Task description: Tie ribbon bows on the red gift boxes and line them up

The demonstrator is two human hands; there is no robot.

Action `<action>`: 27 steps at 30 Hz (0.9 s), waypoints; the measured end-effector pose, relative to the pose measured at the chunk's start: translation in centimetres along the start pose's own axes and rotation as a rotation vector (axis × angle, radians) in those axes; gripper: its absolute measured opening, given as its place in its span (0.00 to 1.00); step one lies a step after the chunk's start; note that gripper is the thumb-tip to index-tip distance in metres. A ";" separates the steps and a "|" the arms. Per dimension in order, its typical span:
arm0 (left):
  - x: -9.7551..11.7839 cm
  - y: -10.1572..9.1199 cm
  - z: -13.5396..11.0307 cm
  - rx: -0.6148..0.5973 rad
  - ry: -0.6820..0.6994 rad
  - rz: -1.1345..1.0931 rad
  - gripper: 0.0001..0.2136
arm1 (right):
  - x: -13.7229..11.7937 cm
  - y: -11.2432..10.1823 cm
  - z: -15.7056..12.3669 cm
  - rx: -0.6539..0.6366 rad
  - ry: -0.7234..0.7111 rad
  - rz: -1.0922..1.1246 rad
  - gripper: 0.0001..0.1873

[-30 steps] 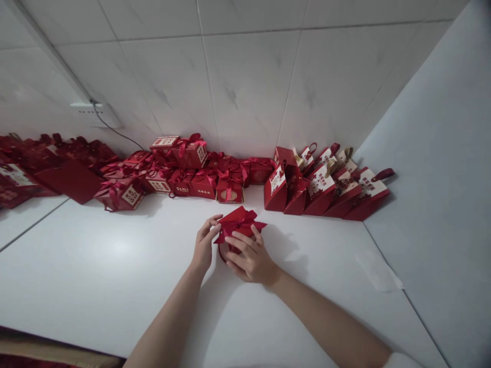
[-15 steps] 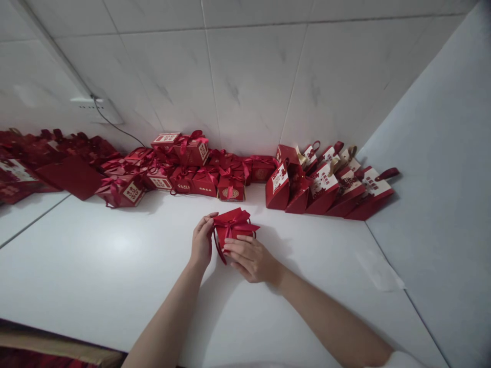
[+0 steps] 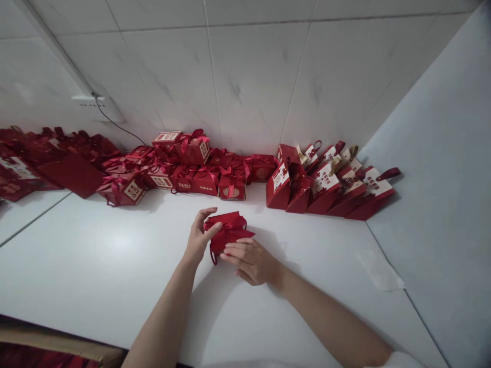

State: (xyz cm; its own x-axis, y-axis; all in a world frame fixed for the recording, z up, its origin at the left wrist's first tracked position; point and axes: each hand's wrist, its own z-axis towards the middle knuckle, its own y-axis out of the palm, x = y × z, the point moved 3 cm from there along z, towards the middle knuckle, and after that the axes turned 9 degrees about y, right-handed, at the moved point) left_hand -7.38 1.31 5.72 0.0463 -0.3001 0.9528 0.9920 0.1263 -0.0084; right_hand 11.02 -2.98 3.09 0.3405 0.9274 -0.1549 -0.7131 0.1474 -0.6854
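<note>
A small red gift box (image 3: 231,235) tied with a red ribbon bow sits on the white table in front of me. A dark red cord loop hangs at its near left. My left hand (image 3: 199,236) is around the box's left side, thumb across the ribbon and fingers at the far left corner. Against the near right side rest the fingers of my right hand (image 3: 250,261), bent and close together. They hide the front lower part of the box.
Several ribbon-tied red boxes (image 3: 205,180) are stacked along the tiled wall. Red pointed boxes with loop handles (image 3: 324,185) stand in a row at the right. More red packages (image 3: 76,171) crowd the left. An open carton (image 3: 57,347) is at the lower left, and a wall socket (image 3: 97,108) has a cord.
The gift box has shifted slightly left and turned. My left thumb has moved from the box's left corner onto its top. My right hand stays at the near side.
</note>
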 end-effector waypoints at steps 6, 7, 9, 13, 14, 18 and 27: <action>0.5 0.8 -0.3 -0.077 0.005 0.103 0.11 | 0.0 -0.3 0.4 0.095 0.036 0.022 0.20; 0.4 0.9 -0.3 -0.069 -0.008 0.094 0.12 | 0.2 -0.5 0.4 0.144 0.076 0.029 0.18; 0.0 0.9 -0.3 -0.065 -0.023 0.071 0.12 | 1.0 -0.9 0.2 0.240 0.207 0.024 0.15; -0.5 0.7 -0.3 -0.072 -0.005 0.030 0.09 | 3.1 -1.1 -0.2 0.222 0.408 0.084 0.20; -0.6 0.7 -0.4 -0.069 0.001 0.026 0.08 | 3.5 -1.0 -0.3 0.190 0.425 0.115 0.24; -0.8 0.6 -0.4 -0.067 0.012 0.038 0.08 | 4.1 -0.6 -0.7 0.209 0.477 0.168 0.28; -0.2 0.3 0.0 -0.134 0.043 0.151 0.08 | 3.9 -0.4 -1.1 0.326 0.466 0.124 0.16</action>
State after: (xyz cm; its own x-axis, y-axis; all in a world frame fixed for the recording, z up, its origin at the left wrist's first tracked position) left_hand -7.14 1.44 5.58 0.1979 -0.3273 0.9239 0.9800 0.0470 -0.1933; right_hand 13.30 0.22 1.93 0.4233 0.7063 -0.5674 -0.8916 0.2139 -0.3990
